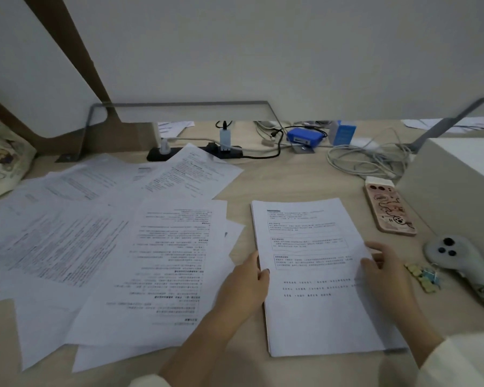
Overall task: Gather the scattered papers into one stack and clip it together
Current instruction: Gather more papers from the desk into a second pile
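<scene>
A neat stack of printed papers (pixel 313 275) lies on the wooden desk right of centre. My left hand (pixel 245 286) holds its left edge, thumb on top of the sheet. My right hand (pixel 386 272) holds its right edge, thumb on the page and fingers at the side. Several loose printed sheets (pixel 118 241) lie fanned and overlapping across the left half of the desk. A small cluster of pastel binder clips (pixel 424 276) sits on the desk just right of my right hand.
A phone in a patterned case (pixel 389 209) lies face down beyond the stack. A white handheld controller (pixel 458 263) rests at the right. A black power strip (pixel 193 153), coiled cables (pixel 366 160), a blue box (pixel 303 137) and a grey box (pixel 453 169) line the back.
</scene>
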`<state>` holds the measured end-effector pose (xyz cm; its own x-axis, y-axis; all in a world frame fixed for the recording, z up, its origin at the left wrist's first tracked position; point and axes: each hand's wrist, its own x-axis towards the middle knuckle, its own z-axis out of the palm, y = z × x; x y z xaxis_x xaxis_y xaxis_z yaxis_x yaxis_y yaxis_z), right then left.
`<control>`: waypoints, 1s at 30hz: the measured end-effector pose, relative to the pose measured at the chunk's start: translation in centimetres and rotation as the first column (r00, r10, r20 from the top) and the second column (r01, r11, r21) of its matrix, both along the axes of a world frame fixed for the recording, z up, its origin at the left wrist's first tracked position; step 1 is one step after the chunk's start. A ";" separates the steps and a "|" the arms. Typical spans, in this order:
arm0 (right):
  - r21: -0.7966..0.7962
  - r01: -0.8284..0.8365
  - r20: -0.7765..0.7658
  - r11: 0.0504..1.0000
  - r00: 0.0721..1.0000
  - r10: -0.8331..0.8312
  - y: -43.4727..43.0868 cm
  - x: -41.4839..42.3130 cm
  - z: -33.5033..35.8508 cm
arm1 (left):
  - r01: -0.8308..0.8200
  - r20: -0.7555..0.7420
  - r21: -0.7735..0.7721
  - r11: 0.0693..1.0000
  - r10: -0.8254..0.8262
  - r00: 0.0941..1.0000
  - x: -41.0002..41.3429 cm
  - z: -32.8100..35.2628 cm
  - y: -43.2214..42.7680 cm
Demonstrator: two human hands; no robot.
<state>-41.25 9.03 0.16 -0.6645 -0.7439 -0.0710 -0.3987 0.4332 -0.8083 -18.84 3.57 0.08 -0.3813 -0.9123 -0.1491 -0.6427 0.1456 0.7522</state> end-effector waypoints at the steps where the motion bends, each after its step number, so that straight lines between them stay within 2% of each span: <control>1: 0.026 -0.011 -0.032 1.000 0.999 0.011 0.0 0.0 -0.1 | 0.010 0.011 -0.007 1.000 -0.010 1.000 0.1 0.1 0.0; 4: 0.161 -0.030 -0.219 0.987 0.974 0.065 -0.1 0.2 0.0 | 0.053 0.095 -0.056 0.997 -0.047 0.994 0.8 0.4 0.0; 7: 0.217 -0.082 -0.284 0.973 0.948 0.144 -0.2 1.0 1.1 | 0.019 0.174 -0.131 0.991 0.004 0.985 2.2 1.1 -0.5; 11: 0.155 -0.254 -0.229 0.955 0.931 0.285 -1.3 4.2 2.8 | -0.082 0.028 -0.196 0.977 0.089 0.996 5.2 1.6 -1.5; 13: 0.100 -0.360 -0.129 0.927 0.919 0.371 -2.0 6.9 3.5 | -0.115 -0.014 -0.228 0.967 0.114 0.993 7.3 1.3 -2.0; 16: 0.038 -0.494 0.149 0.868 0.862 0.484 -2.9 11.9 4.7 | -0.152 -0.002 -0.241 0.958 0.156 0.988 11.4 0.7 -2.2; 18: 0.016 -0.557 0.293 0.830 0.797 0.529 -3.5 15.1 5.0 | -0.182 0.047 -0.254 0.950 0.200 0.979 14.6 0.1 -1.9; 21: 0.010 -0.619 0.399 0.785 0.723 0.565 -4.4 18.8 4.5 | -0.290 0.150 -0.282 0.915 0.341 0.928 19.5 -0.7 -1.1; 23: 0.008 -0.588 0.447 0.809 0.726 0.523 -5.0 20.4 3.8 | -0.385 0.199 -0.256 0.886 0.438 0.876 22.2 -1.2 -0.6; 25: 0.019 -0.512 0.462 0.859 0.766 0.447 -5.4 21.4 3.2 | -0.418 0.246 -0.209 0.884 0.461 0.853 24.2 -1.7 0.0; 27: 0.022 -0.432 0.478 0.902 0.796 0.370 -5.7 21.6 2.7 | -0.398 0.276 -0.176 0.901 0.433 0.858 25.0 -2.2 0.4; 30: 0.008 -0.360 0.575 0.933 0.765 0.291 -6.0 21.6 2.6 | -0.344 0.296 -0.201 0.917 0.391 0.871 25.2 -2.9 0.7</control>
<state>-19.66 3.04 2.78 -0.2018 -0.8720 -0.4460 -0.0290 0.4605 -0.8872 6.32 4.30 -2.81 0.0334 -0.9971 -0.0684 -0.8733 -0.0624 0.4832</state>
